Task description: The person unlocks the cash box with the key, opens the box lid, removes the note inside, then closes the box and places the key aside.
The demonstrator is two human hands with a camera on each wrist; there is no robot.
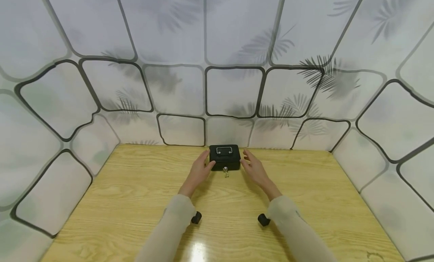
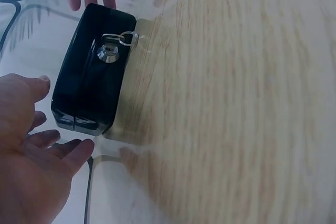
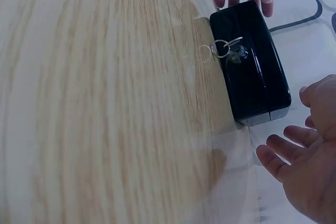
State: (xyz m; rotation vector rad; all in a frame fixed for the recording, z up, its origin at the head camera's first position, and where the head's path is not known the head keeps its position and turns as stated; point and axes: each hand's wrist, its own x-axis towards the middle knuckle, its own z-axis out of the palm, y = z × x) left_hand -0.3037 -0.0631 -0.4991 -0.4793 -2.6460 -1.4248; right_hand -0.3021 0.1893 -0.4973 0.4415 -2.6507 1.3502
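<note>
A small black cash box (image 1: 224, 165) with a folded metal handle (image 1: 224, 150) on its lid sits at the far side of the table. From the lock on its front hangs a key on a ring (image 2: 128, 39); the lid is down. My left hand (image 1: 200, 168) is beside the box's left end, fingers spread and loosely bent, fingertips right at its side. On the opposite side my right hand (image 1: 254, 168) faces it the same way, with a small gap to the box in the right wrist view. Neither hand curls round the box.
The box stands on a light wood-grain table (image 1: 135, 201), close to its back edge. Behind and on both sides rise pale curtains (image 1: 179, 89) with dark outlines and leaf prints. Small black devices (image 1: 196, 217) are strapped at both wrists.
</note>
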